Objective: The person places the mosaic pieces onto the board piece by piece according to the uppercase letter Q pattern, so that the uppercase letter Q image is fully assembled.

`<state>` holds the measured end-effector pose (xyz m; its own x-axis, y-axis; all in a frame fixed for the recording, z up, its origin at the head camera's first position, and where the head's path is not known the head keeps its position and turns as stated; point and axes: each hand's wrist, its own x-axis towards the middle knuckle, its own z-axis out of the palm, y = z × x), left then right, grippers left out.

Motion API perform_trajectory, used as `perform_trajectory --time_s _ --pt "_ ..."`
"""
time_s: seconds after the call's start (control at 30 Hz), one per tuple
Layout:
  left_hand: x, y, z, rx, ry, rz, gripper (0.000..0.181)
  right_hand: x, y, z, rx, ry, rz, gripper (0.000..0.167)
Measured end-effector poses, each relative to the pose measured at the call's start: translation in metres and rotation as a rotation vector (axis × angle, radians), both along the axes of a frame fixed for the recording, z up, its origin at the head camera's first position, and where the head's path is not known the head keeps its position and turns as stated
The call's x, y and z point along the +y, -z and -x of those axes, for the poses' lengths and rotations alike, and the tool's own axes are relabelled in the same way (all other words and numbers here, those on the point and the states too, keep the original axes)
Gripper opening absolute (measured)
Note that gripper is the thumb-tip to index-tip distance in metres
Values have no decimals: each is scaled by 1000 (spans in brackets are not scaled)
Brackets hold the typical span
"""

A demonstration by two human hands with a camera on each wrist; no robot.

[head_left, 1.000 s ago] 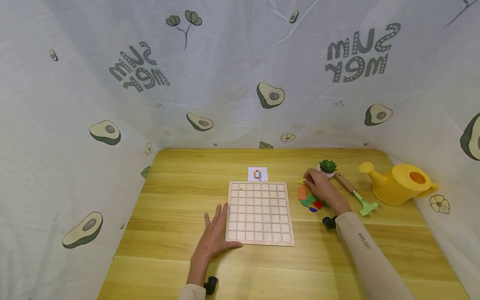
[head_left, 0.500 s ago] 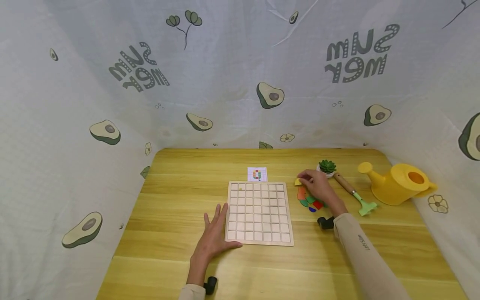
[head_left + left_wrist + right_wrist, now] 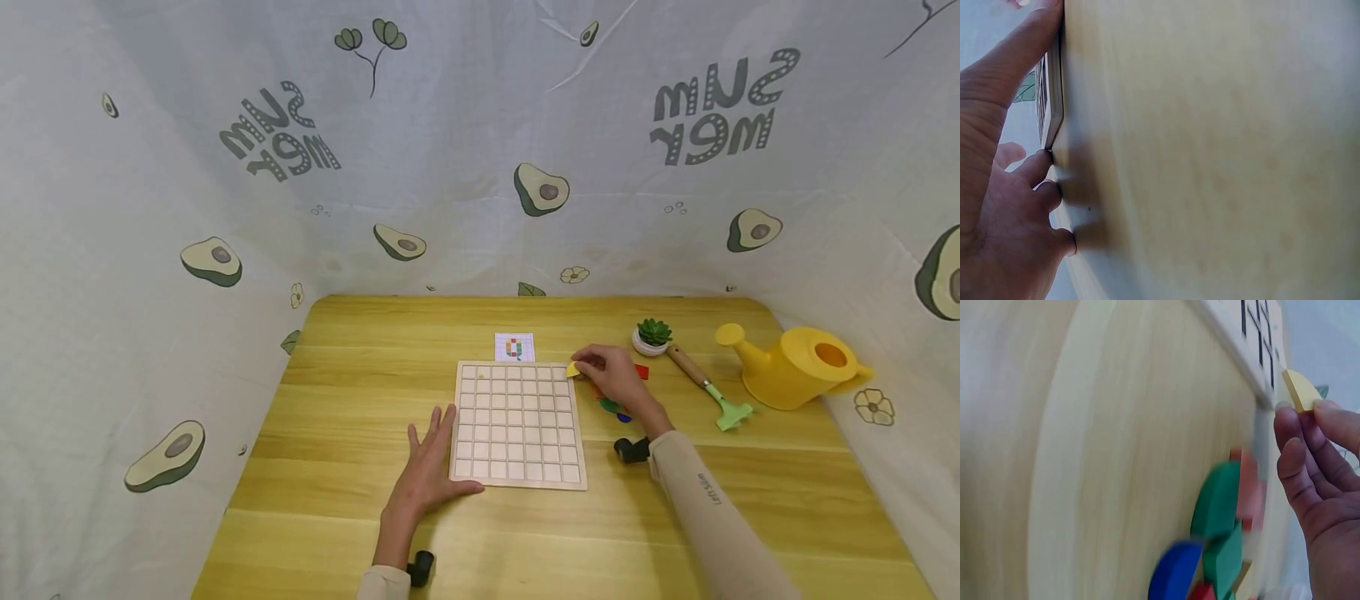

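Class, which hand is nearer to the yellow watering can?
Right. The right hand is left of the watering can; the left hand is farther left, beside the grid board.

"First item?"
"Left hand [image 3: 425, 473]: fingers straight, spread, pointing forward; thumb stretched out toward the right. Left wrist [image 3: 396, 535]: bare."
"Second?"
"Right hand [image 3: 617, 379]: thumb and fingers in a pinch, fingertips toward the left."
"Arms?"
"Two, beige-sleeved. Right forearm [image 3: 716, 508]: slanting inward from the lower right. Left forearm [image 3: 386, 583]: cuff end visible, at the bottom edge."
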<state>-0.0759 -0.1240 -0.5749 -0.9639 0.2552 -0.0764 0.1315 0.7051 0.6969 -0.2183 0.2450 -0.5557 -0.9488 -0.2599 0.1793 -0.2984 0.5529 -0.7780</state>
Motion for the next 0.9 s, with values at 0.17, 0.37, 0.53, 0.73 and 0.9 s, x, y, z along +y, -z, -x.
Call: perform_trajectory --time_s 0.17,0.37,0.53,0.73,0.9 --pt "0 0 0 0 -2 -4 138 -17 -2 -3 -13 -5 46 9" --pt "0 1 -1 21 5 -4 138 -37 -5 -4 -76 4 67 9" --pt "-1 1 -1 27 4 -11 137 -51 -7 -5 -144 -9 87 10" --pt "-1 1 -1 22 1 -16 136 -65 -8 -5 -165 -57 104 11" --pt "0 0 -1 16 6 -15 136 -77 -6 -4 -131 -112 126 9"
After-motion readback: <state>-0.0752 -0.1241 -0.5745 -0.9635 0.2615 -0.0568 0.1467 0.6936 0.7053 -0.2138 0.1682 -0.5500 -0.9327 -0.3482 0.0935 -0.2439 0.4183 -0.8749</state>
